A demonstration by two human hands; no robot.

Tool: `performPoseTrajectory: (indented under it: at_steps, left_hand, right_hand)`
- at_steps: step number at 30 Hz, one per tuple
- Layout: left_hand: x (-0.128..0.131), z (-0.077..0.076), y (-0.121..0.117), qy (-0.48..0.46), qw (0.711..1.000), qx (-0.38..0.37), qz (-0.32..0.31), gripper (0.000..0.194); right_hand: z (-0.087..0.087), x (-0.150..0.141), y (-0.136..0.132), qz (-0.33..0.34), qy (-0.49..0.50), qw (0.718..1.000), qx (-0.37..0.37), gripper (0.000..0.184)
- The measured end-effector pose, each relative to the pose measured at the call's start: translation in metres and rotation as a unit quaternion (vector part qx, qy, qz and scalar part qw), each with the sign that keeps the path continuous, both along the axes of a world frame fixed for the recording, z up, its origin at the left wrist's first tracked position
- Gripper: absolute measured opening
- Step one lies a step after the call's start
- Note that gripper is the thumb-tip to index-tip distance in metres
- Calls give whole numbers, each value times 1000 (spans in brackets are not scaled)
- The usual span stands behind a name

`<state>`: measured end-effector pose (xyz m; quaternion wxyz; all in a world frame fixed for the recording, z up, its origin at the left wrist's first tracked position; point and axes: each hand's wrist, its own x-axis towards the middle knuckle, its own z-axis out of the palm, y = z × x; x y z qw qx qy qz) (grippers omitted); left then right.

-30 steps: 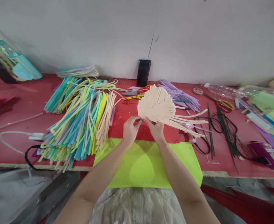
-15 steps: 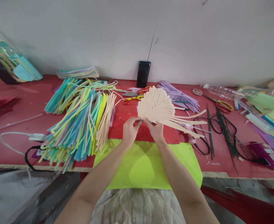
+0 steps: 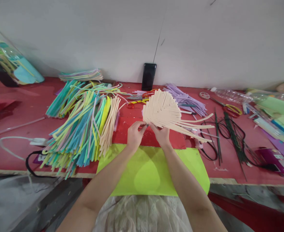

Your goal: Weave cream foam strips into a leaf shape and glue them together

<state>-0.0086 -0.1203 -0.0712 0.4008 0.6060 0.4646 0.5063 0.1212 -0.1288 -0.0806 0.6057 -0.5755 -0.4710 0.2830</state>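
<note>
A cream leaf shape made of pipe cleaners (image 3: 161,108) is held up over the table's middle, with several loose strips trailing to the right. At its lower left edge, my left hand (image 3: 135,133) pinches with thumb and forefinger. My right hand (image 3: 160,133) grips the underside of the same leaf shape close beside it, and the two sets of fingertips nearly meet. The leaf hides part of the right fingers. Below the hands lie a red board (image 3: 122,137) and a bright yellow-green sheet (image 3: 125,174) at the table's front edge.
Bundles of coloured pipe cleaners (image 3: 81,129) lie to the left; a purple bundle (image 3: 185,98) lies behind the leaf. A black phone (image 3: 148,76) leans on the wall. On the right are yellow-handled scissors (image 3: 231,109), dark green wires (image 3: 232,135) and a clear plastic bottle (image 3: 231,94).
</note>
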Motion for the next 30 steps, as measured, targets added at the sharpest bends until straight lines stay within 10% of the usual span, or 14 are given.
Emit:
performPoseTrajectory:
  at_steps: [11, 22, 30]
  left_hand:
    - [-3, -10, 21, -185, 968, -170, -26, 41]
    - [-7, -6, 24, -370, 902, -222, 6, 48]
    - [-7, -7, 25, -358, 912, -201, 1, 46]
  right_hand:
    - [6, 7, 0, 153, 23, 987, -30, 46]
    - [0, 20, 3, 136, 79, 985, -66, 41]
    - [-5, 15, 5, 134, 59, 988, -58, 28]
